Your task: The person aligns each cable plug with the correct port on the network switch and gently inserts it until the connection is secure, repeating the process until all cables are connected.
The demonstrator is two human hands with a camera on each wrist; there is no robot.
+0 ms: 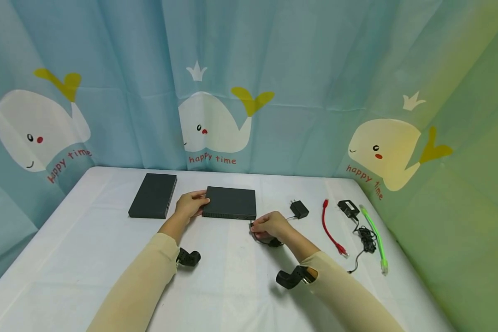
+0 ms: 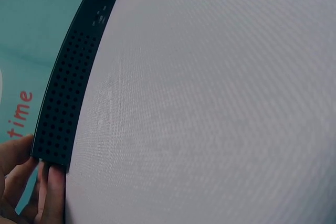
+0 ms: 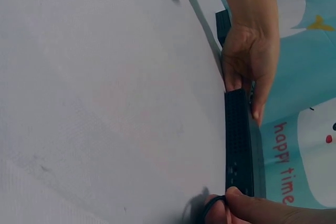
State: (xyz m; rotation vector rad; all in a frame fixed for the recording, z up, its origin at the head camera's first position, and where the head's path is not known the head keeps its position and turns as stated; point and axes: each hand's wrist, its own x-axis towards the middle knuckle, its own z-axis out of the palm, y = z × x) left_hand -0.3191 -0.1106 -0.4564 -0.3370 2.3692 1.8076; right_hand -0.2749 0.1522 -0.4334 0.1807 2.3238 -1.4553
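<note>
Near the back of the white table lies a flat black network switch (image 1: 230, 202), its perforated long side facing me. My left hand (image 1: 188, 204) grips its left end; in the left wrist view the fingers and thumb hold the corner of the switch (image 2: 65, 93). At the switch's front right corner, my right hand (image 1: 274, 225) pinches the plug end of a black power cord (image 1: 251, 226). The right wrist view has the cord (image 3: 212, 201) looping beside the fingertips, right at the labelled end of the switch (image 3: 238, 129). Fingers cover most of the plug.
A second black network switch (image 1: 152, 196) lies to the left. Right of my hands are a black plug adapter (image 1: 299, 210), a red network cable (image 1: 325, 223), a black power adapter (image 1: 348, 209) with a bundled cord (image 1: 368, 239), and a green network cable (image 1: 375, 235).
</note>
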